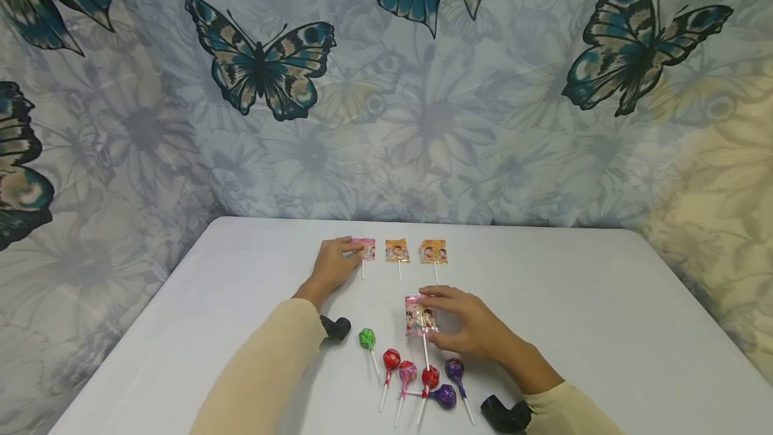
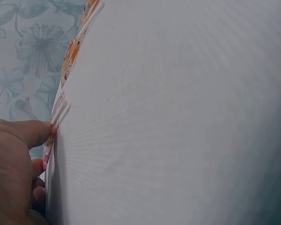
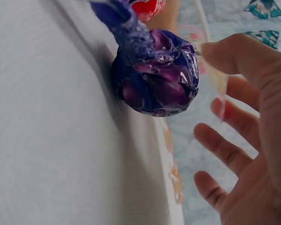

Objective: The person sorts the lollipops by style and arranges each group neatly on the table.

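My left hand (image 1: 335, 264) is at the far side of the white table, its thumb and fingers pinching the edge of a flat pink-wrapped lollipop (image 1: 369, 248). In the left wrist view the thumb meets this lollipop close to its white stick (image 2: 61, 112). Nearer to me, my right hand (image 1: 468, 321) holds another flat pink-wrapped lollipop (image 1: 417, 317) between thumb and fingers, its stick pointing toward me. Two flat orange-wrapped lollipops, one in the middle (image 1: 396, 250) and one on the right (image 1: 434, 251), form a row with the left hand's lollipop.
Round lollipops lie in front: a green one (image 1: 366, 338), a red one (image 1: 391, 358), a pink one (image 1: 407, 371), another red one (image 1: 431, 376) and two purple ones (image 1: 455, 368). One purple lollipop's stick crosses other sticks. A butterfly-patterned cloth (image 1: 423, 153) hangs behind the table (image 1: 574, 301).
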The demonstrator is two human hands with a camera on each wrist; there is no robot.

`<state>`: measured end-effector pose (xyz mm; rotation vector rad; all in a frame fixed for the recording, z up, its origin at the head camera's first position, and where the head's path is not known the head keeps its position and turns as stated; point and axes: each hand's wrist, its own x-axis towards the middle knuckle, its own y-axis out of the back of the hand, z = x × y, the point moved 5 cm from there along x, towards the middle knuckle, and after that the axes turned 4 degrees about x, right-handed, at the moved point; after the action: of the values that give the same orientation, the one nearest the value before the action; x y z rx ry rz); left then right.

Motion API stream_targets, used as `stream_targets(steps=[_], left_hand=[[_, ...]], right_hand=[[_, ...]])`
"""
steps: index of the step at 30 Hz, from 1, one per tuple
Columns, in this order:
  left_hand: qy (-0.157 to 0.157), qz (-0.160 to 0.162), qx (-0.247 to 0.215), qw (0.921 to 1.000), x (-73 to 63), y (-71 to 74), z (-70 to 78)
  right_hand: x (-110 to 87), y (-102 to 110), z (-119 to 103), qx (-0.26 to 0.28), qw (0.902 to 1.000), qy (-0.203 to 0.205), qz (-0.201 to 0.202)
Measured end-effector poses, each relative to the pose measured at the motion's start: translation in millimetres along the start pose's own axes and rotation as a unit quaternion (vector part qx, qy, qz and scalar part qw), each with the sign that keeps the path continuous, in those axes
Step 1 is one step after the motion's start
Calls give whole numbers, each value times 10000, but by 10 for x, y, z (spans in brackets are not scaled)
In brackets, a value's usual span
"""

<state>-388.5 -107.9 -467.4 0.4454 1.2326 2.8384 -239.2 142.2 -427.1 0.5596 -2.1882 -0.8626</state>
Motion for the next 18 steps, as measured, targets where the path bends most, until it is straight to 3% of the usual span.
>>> stream_targets(steps=[11, 18], left_hand=[[-62, 140, -34, 9999, -27, 35, 29], [19, 76, 11, 10000, -34, 11, 13]], right_hand=[[-5, 102, -10, 71, 9995, 23, 301], [-4, 330, 79, -148, 9982, -280, 515]])
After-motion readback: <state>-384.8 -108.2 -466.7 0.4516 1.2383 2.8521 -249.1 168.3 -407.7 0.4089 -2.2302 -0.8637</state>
